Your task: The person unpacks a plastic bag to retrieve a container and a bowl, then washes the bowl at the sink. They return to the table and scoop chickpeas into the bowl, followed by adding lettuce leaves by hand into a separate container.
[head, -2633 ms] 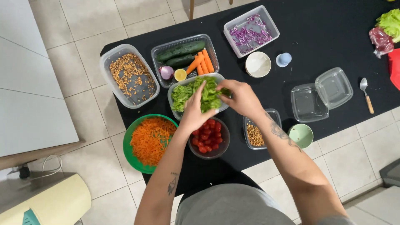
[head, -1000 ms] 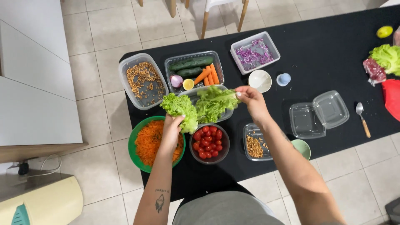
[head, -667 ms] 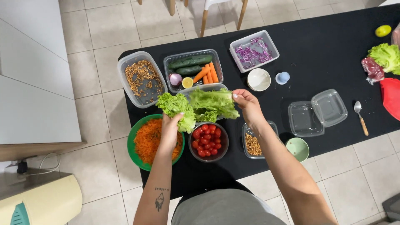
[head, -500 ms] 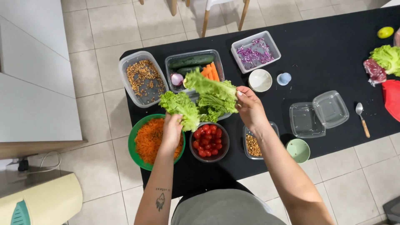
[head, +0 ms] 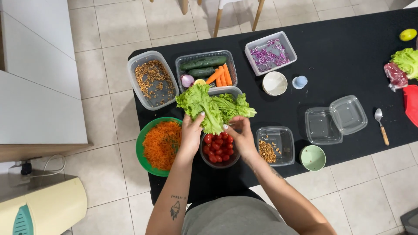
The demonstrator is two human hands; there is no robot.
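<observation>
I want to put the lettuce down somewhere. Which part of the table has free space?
Free: the black table between the purple cabbage tub and the lime. Crowded: near both hands, around the cherry tomato bowl, grated carrot bowl and vegetable tray.

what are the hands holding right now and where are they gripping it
Both hands hold green lettuce leaves above the bowl of cherry tomatoes. The left hand and right hand each grip the leaves by their lower ends.
</observation>
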